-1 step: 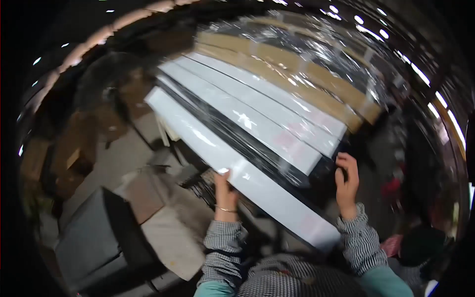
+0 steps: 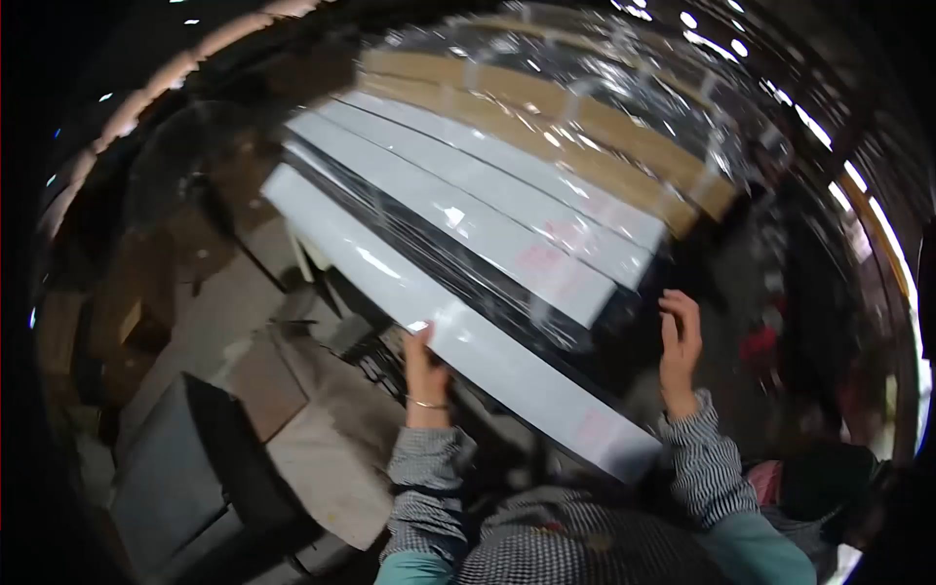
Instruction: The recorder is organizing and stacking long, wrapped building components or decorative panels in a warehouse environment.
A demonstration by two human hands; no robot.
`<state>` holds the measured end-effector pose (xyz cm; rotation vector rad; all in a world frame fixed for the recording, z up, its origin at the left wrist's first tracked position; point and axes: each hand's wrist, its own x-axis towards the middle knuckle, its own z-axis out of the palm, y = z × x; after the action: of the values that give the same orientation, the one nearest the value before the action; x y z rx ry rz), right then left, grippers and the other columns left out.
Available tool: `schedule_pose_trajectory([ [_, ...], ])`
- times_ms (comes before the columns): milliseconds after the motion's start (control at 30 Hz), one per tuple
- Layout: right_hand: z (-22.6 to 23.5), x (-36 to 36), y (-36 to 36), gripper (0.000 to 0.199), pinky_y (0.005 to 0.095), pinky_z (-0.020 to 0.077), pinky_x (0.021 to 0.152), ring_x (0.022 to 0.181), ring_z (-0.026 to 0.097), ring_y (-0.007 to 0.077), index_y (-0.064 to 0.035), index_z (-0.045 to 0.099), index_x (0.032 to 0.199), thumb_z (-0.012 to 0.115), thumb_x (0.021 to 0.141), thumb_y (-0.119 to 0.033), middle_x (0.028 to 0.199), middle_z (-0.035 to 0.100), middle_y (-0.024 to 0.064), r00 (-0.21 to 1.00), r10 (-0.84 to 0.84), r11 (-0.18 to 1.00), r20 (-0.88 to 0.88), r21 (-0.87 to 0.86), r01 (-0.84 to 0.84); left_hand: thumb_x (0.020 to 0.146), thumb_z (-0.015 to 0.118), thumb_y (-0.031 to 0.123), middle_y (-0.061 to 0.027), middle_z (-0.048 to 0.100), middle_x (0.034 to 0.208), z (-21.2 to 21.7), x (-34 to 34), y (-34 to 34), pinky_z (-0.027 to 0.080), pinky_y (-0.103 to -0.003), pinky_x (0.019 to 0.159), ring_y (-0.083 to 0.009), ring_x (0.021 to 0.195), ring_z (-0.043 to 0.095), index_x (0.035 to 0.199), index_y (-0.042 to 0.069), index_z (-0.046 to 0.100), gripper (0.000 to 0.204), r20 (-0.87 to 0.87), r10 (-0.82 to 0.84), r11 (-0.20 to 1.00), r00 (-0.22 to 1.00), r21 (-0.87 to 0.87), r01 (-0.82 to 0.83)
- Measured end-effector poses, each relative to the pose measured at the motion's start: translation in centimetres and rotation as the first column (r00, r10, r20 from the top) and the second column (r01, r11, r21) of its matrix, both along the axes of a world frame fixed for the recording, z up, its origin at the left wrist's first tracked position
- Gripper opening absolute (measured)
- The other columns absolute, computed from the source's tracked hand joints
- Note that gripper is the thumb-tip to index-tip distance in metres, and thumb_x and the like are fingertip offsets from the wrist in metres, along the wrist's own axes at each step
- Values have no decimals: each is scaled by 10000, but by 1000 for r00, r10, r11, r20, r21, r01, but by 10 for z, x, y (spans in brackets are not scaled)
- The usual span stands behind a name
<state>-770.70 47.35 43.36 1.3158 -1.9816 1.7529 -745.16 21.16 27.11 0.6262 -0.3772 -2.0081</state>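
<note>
A long white box (image 2: 487, 356) with a glossy face slants from the upper left down to the lower right, close in front of me. My left hand (image 2: 425, 366) grips its near edge around the middle, thumb on top and fingers hidden beneath. Off the right ends of the boxes, my right hand (image 2: 681, 341) is raised with its fingers loosely bent and apart, holding nothing. Just beyond the near box lies a dark strip of clear plastic wrap (image 2: 429, 234). Behind that, more long white boxes (image 2: 458, 180) lie side by side.
Brown cartons (image 2: 546, 107) under shiny plastic film stand past the white boxes. At lower left are a dark grey box-shaped object (image 2: 185, 468) and a beige cloth-like sheet (image 2: 331, 478). Another person (image 2: 829, 492) in dark headwear is at lower right.
The boxes and my left hand appear slightly further left and higher in the picture, as the whole view shifts. My left hand keeps its grip; the right stays off the boxes.
</note>
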Motion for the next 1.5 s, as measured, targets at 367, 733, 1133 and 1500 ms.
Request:
schedule_pose_trajectory([
  [367,-192,-104,-117,624,547,459,952,1187,567,230,-117,432,1439,467,990,-548,1334,571,82,151,317,948,936,-314,-47,822,697,363,-139,635,1208,16,15,-72,505,-456,963,-325,1087,607,1279,24,561,585,-41,-42,999,998,-22,41],
  [733,-196,-118,-329,485,460,487,901,1127,598,217,-85,488,1375,466,998,-390,1269,607,92,111,524,772,844,-415,-482,773,699,442,-189,702,1059,30,-13,-86,609,-496,773,-360,894,707,1179,15,635,593,-255,-28,1000,966,-11,26],
  [1133,-324,-31,-308,351,365,518,844,1061,632,203,-50,549,1304,465,1008,-218,1199,646,104,162,266,700,950,-75,-711,826,688,428,-127,736,909,-33,18,-213,616,-395,605,-272,728,721,1059,28,687,462,-270,71,993,960,-69,-93],
  [1500,7,13,-132,246,354,541,613,680,648,267,54,640,980,574,744,74,824,670,162,791,514,847,-330,48,-530,845,706,267,-181,700,1088,-12,83,-140,585,-467,874,-326,965,695,1180,-26,625,453,-275,238,971,932,67,-229],
])
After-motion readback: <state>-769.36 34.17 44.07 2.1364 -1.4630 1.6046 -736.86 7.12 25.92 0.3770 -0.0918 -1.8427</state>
